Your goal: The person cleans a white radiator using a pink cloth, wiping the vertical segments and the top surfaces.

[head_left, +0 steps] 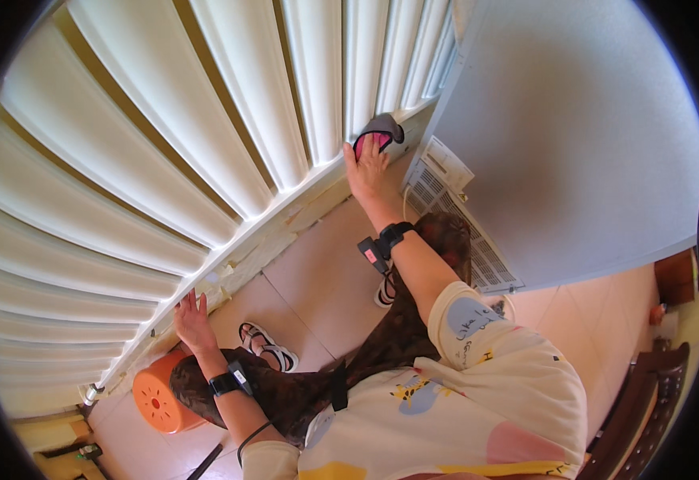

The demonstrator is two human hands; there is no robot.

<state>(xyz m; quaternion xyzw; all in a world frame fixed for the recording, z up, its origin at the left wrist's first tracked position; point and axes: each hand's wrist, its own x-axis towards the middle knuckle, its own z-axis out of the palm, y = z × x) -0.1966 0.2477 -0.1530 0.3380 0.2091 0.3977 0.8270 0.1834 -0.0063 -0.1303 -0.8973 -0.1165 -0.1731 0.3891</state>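
Before me stands a tall white slatted panel [233, 80] with a bottom rail [241, 238]. My right hand [368, 170] reaches far forward to this rail. Its fingers press into a small soft pad [381, 132], dark grey outside with a pink inner side; its exact kind is unclear. The pad lies against the rail close to the panel's far right end. My left hand [193, 318] rests against the lower edge of the panel, nearer to me, with fingers apart and nothing held.
A large grey flat-sided appliance [565, 144] with a vented grille [465, 232] stands close on the right. An orange stool [160, 394] sits by my left leg. Pinkish tiles [301, 280] cover the floor. Dark wooden furniture [645, 400] is at the lower right.
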